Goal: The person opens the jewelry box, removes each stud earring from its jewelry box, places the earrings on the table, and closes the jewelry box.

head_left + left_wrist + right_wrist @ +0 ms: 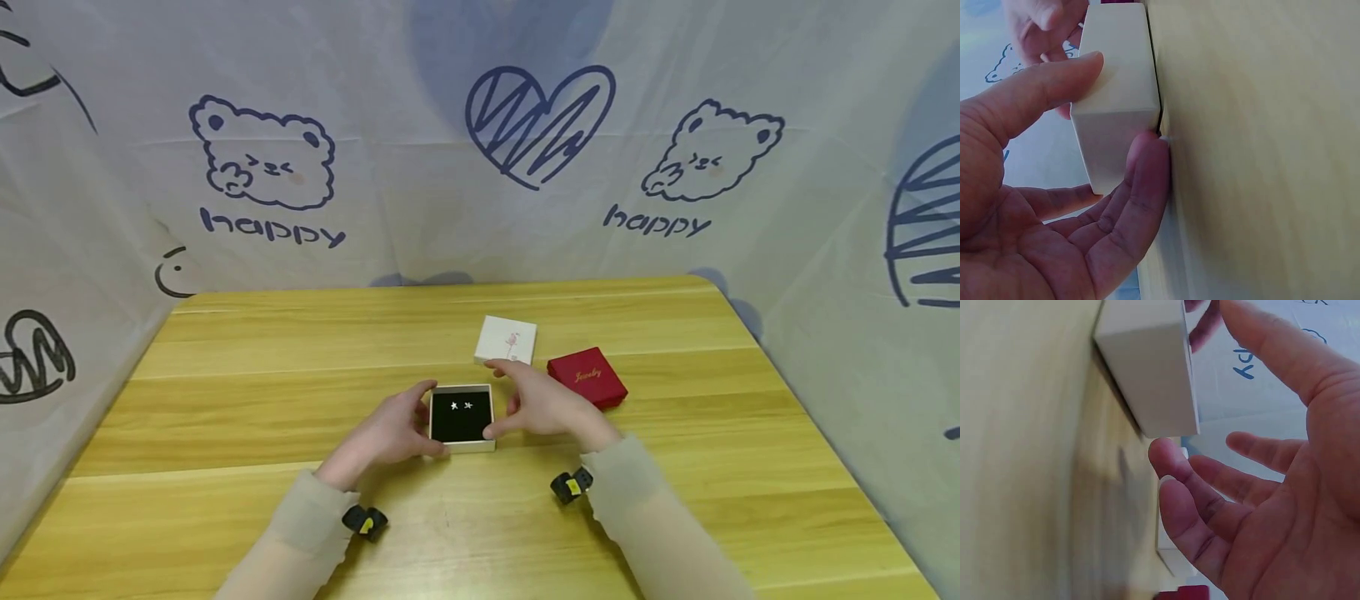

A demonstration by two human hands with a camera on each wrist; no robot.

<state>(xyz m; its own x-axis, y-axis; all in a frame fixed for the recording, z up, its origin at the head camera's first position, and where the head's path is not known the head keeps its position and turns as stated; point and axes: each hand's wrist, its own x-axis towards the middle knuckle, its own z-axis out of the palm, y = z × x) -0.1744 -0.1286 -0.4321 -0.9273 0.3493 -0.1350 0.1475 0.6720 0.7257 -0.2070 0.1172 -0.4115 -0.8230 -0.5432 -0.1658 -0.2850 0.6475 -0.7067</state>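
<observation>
The open white square cardboard box (pixel 472 447) sits at the middle of the wooden desk (pixel 450 542), its black padded insert (pixel 461 427) facing up with two small silvery star-shaped pieces (pixel 453 406) on it. The left hand (pixel 392 431) grips the box's left end, thumb on the near wall and fingertips low on the left wall. The right hand (pixel 542 403) is spread wide, thumb at the near right corner, fingers off the box; whether that thumb presses cannot be told.

The step seems to be steadying the box between both hands. It would go best with light, even pressure low on the outer walls, so that the thin cardboard does not bow, and with the box level so that the stars lie undisturbed. Fingertips should stay clear of the insert. The right fingers need care: the white box with pink print (pixel 498 337) lies just beyond them, and the red box with gold lettering (pixel 587 377) is near.
</observation>
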